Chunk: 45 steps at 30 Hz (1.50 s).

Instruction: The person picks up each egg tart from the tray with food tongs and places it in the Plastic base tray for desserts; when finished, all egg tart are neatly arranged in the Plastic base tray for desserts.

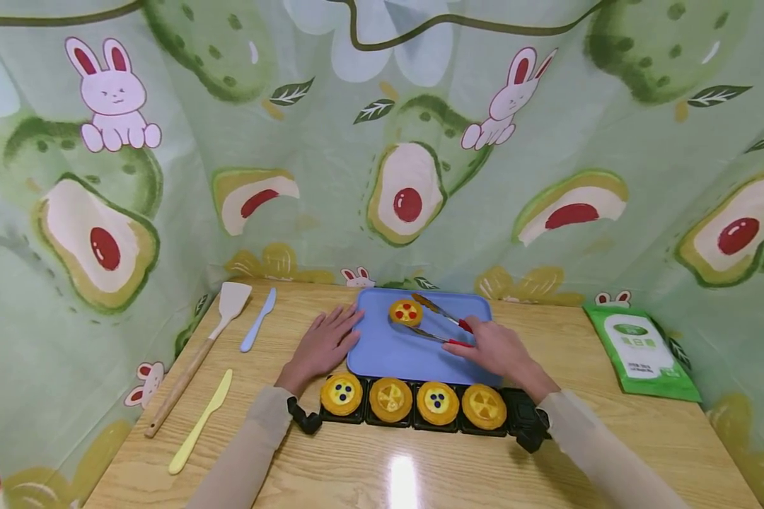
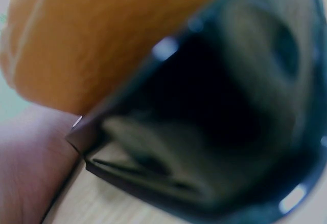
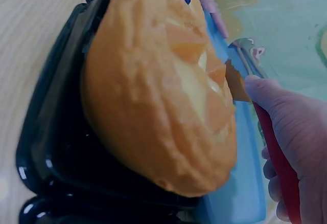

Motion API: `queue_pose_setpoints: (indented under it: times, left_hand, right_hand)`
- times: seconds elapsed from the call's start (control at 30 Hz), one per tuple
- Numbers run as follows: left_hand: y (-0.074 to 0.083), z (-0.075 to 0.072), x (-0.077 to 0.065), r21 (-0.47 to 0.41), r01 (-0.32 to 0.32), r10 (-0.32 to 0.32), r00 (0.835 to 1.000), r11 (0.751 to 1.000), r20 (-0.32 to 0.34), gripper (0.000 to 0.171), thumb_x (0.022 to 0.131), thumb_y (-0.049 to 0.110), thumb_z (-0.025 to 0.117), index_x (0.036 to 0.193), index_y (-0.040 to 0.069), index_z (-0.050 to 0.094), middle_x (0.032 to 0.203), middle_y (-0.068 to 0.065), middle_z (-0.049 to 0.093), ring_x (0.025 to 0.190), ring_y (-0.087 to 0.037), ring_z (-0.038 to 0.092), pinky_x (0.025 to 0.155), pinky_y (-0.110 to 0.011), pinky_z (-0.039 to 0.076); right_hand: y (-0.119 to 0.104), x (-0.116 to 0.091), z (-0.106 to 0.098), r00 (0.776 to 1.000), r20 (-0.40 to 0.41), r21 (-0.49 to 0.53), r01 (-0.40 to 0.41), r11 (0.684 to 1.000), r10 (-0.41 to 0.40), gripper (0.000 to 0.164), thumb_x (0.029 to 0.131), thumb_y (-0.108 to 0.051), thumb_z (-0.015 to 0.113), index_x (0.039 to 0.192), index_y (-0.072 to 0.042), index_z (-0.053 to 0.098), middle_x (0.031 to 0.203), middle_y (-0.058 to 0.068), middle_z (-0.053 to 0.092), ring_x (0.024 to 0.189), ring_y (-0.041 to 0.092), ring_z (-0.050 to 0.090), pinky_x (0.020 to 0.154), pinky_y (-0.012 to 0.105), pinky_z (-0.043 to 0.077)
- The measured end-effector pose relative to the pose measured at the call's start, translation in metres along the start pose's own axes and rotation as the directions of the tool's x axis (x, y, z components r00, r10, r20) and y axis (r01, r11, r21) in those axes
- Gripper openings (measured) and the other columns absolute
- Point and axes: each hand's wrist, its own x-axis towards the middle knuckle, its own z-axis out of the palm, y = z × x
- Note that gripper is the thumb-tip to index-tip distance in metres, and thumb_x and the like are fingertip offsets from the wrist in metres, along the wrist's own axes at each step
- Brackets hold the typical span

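My right hand (image 1: 498,346) holds the red handles of the tongs (image 1: 430,335) over the blue tray (image 1: 388,362). The arms of the tongs are spread, one tip on the far side and one on the near side of a tart with red fruit (image 1: 405,312); whether they touch it I cannot tell. In the right wrist view, the thumb lies along a red handle (image 3: 278,170) with the fingers curled round it. My left hand (image 1: 323,343) lies with fingers extended at the tray's left edge, holding nothing.
In front of the tray, a row of black plastic cups holds several tarts (image 1: 390,400); the rightmost cup (image 1: 523,408) holds none. To the left lie a spatula (image 1: 213,332), a blue knife (image 1: 259,319) and a yellow knife (image 1: 202,420). A green packet (image 1: 639,350) lies at right.
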Motion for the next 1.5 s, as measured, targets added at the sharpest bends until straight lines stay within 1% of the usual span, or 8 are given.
queue_pose_setpoints:
  times: [0.23, 0.4, 0.53, 0.63, 0.83, 1.0, 1.3, 1.5]
  left_hand:
    - [0.0, 0.0, 0.0, 0.003, -0.007, 0.007, 1.0, 1.0, -0.004, 0.058, 0.113, 0.053, 0.031, 0.167, 0.033, 0.027, 0.173, 0.011, 0.02, 0.161, -0.023, 0.014, 0.128, -0.055, 0.011]
    - [0.0, 0.001, 0.0, 0.01, -0.003, 0.003, 1.0, 1.0, -0.004, 0.057, 0.113, 0.053, 0.031, 0.167, 0.033, 0.027, 0.173, 0.011, 0.02, 0.161, -0.023, 0.014, 0.128, -0.055, 0.011]
    - [0.0, 0.001, 0.0, 0.003, -0.018, 0.018, 1.0, 1.0, -0.022, 0.057, 0.113, 0.05, 0.034, 0.166, 0.03, 0.031, 0.173, 0.007, 0.023, 0.161, -0.027, 0.017, 0.127, -0.058, 0.012]
    - [0.001, 0.001, -0.001, 0.004, -0.021, 0.021, 0.999, 1.0, -0.024, 0.057, 0.113, 0.049, 0.034, 0.166, 0.029, 0.031, 0.173, 0.007, 0.024, 0.161, -0.027, 0.017, 0.127, -0.058, 0.012]
    - [0.002, 0.0, -0.001, 0.016, -0.013, 0.013, 1.0, 1.0, -0.006, 0.057, 0.113, 0.051, 0.032, 0.166, 0.032, 0.028, 0.173, 0.011, 0.02, 0.161, -0.025, 0.016, 0.128, -0.056, 0.011]
    - [0.002, -0.001, 0.0, 0.001, -0.022, 0.022, 1.0, 1.0, -0.022, 0.057, 0.113, 0.049, 0.034, 0.166, 0.028, 0.032, 0.172, 0.007, 0.024, 0.161, -0.028, 0.018, 0.127, -0.058, 0.013]
    - [0.001, 0.0, 0.001, -0.001, -0.024, 0.024, 0.999, 1.0, -0.023, 0.058, 0.113, 0.05, 0.033, 0.166, 0.028, 0.033, 0.173, 0.005, 0.025, 0.16, -0.029, 0.019, 0.127, -0.059, 0.014]
    - [0.001, -0.001, 0.0, -0.004, -0.017, 0.017, 1.0, 1.0, -0.021, 0.058, 0.113, 0.05, 0.033, 0.166, 0.028, 0.032, 0.173, 0.006, 0.024, 0.161, -0.027, 0.017, 0.127, -0.058, 0.012]
  right_hand:
    - [-0.001, 0.012, 0.003, 1.0, 0.004, 0.011, 0.004, 1.0, -0.004, 0.059, 0.089, -0.065, 0.073, 0.098, -0.008, 0.064, 0.066, -0.001, 0.051, 0.053, 0.016, 0.047, 0.047, 0.031, 0.036]
    - [-0.001, 0.017, 0.006, 1.0, 0.019, 0.011, -0.006, 1.0, 0.006, 0.057, 0.088, -0.064, 0.075, 0.1, -0.01, 0.065, 0.068, -0.001, 0.053, 0.055, 0.016, 0.049, 0.048, 0.03, 0.038]
    - [-0.001, 0.018, 0.009, 1.0, 0.018, 0.003, 0.004, 1.0, -0.004, 0.055, 0.088, -0.064, 0.075, 0.097, -0.011, 0.065, 0.066, -0.002, 0.051, 0.054, 0.016, 0.048, 0.047, 0.03, 0.036]
    - [-0.002, 0.019, 0.01, 1.0, 0.016, 0.001, 0.011, 1.0, -0.011, 0.054, 0.088, -0.064, 0.075, 0.095, -0.012, 0.064, 0.065, -0.002, 0.05, 0.054, 0.016, 0.047, 0.047, 0.03, 0.036]
    - [-0.002, 0.019, 0.011, 1.0, 0.024, -0.002, 0.008, 1.0, -0.008, 0.053, 0.088, -0.064, 0.075, 0.091, -0.012, 0.063, 0.064, -0.002, 0.05, 0.055, 0.017, 0.047, 0.048, 0.031, 0.035]
    - [-0.002, 0.019, 0.011, 1.0, 0.03, 0.011, 0.008, 1.0, -0.008, 0.051, 0.089, -0.063, 0.075, 0.091, -0.013, 0.063, 0.064, -0.002, 0.05, 0.055, 0.016, 0.048, 0.048, 0.03, 0.036]
    - [-0.001, 0.015, 0.007, 1.0, 0.025, 0.033, 0.016, 0.999, -0.017, 0.048, 0.089, -0.061, 0.075, 0.086, -0.015, 0.061, 0.063, -0.002, 0.047, 0.054, 0.016, 0.045, 0.048, 0.03, 0.033]
    - [-0.002, 0.009, 0.002, 1.0, 0.019, 0.038, 0.002, 0.999, -0.002, 0.047, 0.089, -0.062, 0.075, 0.086, -0.017, 0.061, 0.064, -0.002, 0.049, 0.054, 0.016, 0.046, 0.048, 0.03, 0.033]
